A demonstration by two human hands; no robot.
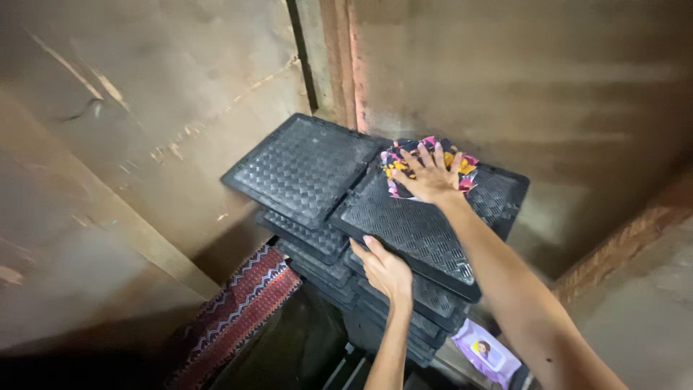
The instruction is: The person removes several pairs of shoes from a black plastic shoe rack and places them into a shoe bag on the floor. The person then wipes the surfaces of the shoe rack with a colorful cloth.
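Brown plaster wall (144,108) fills the upper left of the frame; at lower left a red patterned woven cloth (242,307) hangs below the pile. At centre a stack of black textured rubber mats (339,267) leans unevenly, with one top mat (299,166) skewed leftward. The left hand (384,267), fingers curled, grips the near edge of the upper right mat (419,231). The right hand (431,173) lies open, palm down, pressing a multicoloured rag (404,155) onto that mat. A purple wipes packet (487,354) lies at lower right. Hard pressing could, I judge, tip the loosely stacked mats sideways.
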